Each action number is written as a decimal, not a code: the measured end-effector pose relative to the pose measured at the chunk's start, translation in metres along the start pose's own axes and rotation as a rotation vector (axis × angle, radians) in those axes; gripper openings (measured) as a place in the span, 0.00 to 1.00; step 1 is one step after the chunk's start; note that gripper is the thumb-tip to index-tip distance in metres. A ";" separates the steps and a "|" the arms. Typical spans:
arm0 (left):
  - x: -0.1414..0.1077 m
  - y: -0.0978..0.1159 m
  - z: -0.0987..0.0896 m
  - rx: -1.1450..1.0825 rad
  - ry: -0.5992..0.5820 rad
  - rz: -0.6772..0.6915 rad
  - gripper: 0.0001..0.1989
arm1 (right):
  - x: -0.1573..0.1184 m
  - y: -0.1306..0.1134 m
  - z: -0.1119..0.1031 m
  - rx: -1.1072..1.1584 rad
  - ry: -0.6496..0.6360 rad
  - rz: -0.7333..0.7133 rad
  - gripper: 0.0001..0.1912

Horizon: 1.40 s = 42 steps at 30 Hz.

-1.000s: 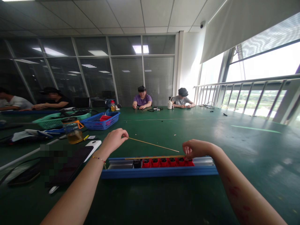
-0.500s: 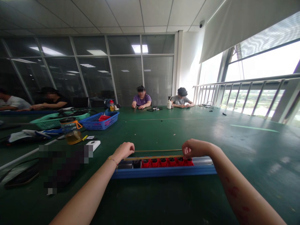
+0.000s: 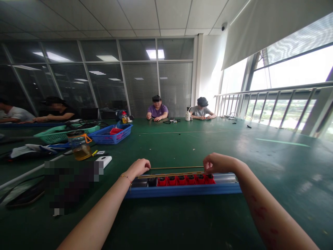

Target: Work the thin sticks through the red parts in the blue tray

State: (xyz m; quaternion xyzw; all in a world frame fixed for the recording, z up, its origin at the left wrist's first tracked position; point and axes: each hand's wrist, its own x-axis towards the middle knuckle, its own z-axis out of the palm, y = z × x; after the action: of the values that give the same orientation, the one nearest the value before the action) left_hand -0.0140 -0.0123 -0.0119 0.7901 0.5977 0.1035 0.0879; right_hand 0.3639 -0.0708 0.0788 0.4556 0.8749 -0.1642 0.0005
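My left hand is closed, its fingers pinched at one end of a thin yellowish strip. At the strip's other end, the fingers of my right hand are bent together over it. The strip runs straight between both hands, just behind a long blue tray. A second yellowish strip lies along the tray's far side. Several red holders with black parts in them stand in a row inside the tray, with a black piece at their left. My fingertips are partly hidden.
On the left stand a blue basket, a green basket and a jar of amber liquid. A white device lies near the jar. Other people sit at the far side of the green table.
Both hands stay almost in place with the strip between them; my right hand is slightly higher. The rest of the scene looks the same.
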 end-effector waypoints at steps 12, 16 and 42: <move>0.003 -0.005 0.002 -0.036 -0.019 0.029 0.06 | -0.026 0.018 -0.020 0.324 0.112 -0.059 0.17; 0.005 -0.007 0.003 -0.067 -0.051 0.064 0.06 | -0.025 0.038 -0.020 0.289 0.252 0.033 0.19; 0.000 0.003 -0.002 -0.047 -0.031 0.080 0.09 | 0.048 0.050 0.046 0.147 0.156 0.052 0.18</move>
State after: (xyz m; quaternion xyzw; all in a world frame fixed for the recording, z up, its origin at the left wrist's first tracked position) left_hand -0.0115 -0.0128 -0.0094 0.8126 0.5618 0.1087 0.1112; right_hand 0.3687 -0.0194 0.0141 0.4882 0.8459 -0.1916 -0.0968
